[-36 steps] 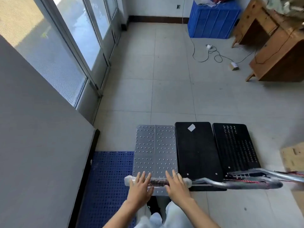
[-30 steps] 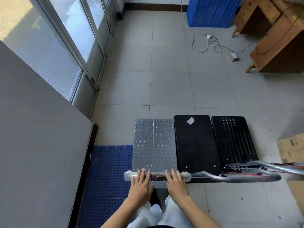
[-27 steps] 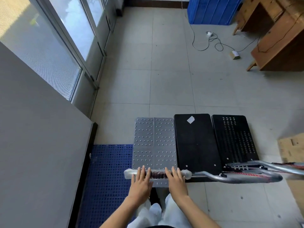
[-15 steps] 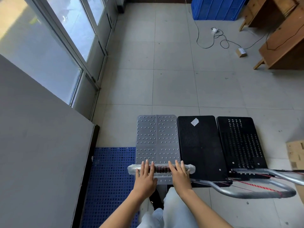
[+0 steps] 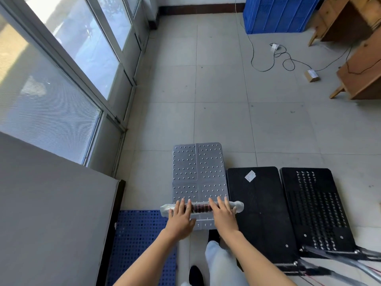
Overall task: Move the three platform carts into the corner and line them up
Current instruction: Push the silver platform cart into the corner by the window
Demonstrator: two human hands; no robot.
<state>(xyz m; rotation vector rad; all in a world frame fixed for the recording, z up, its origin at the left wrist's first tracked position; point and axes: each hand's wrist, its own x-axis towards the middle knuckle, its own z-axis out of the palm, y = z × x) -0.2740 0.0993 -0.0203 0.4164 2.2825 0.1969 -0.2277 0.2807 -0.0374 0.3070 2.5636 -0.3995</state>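
Three platform carts stand side by side on the tiled floor. The silver studded cart (image 5: 198,172) is on the left, with its front edge well ahead of the other two. The plain black cart (image 5: 259,213) is in the middle and the perforated black cart (image 5: 315,209) is on the right. My left hand (image 5: 180,216) and my right hand (image 5: 223,215) both lie over the silver cart's plastic-wrapped handle (image 5: 201,208), fingers curled forward across it. The black carts' metal handles (image 5: 334,263) show blurred at the lower right.
A grey panel (image 5: 51,213) and glass doors (image 5: 61,69) run along the left. A blue perforated mat (image 5: 136,240) lies at my lower left. A blue crate (image 5: 276,13), wooden desks (image 5: 362,75), a loose cable (image 5: 278,58) and a small box (image 5: 312,75) are far right.
The silver cart has rolled forward under my hands; its front edge was level with the black carts and now sticks out ahead. The black carts stayed put.
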